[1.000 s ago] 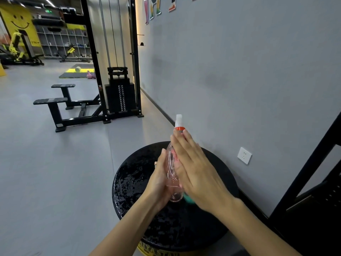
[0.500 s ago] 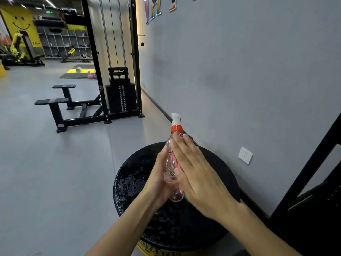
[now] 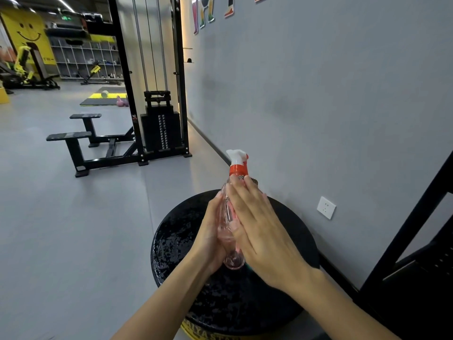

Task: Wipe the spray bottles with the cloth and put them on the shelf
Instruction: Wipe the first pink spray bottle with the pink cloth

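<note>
With your left hand [image 3: 209, 239] gripping the spray bottle [image 3: 226, 218] and your right hand [image 3: 264, 231] pressing the cloth [image 3: 255, 180] flat against it, a hard rub could slip it free.

Clear glossy plastic spray bottle [image 3: 226, 217]; glossy, pebbled black stand [image 3: 176, 241]; matt wall [image 3: 318, 94].

The spray bottle [image 3: 226, 217] has rotated, its nozzle [image 3: 234, 153] now pointing left.

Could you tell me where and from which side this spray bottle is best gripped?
Probably grip the spray bottle round its slim clear body, from the left, where the left hand holds it: it stands nearly upright and the right hand covers its right side. The trigger head above is free.
</note>
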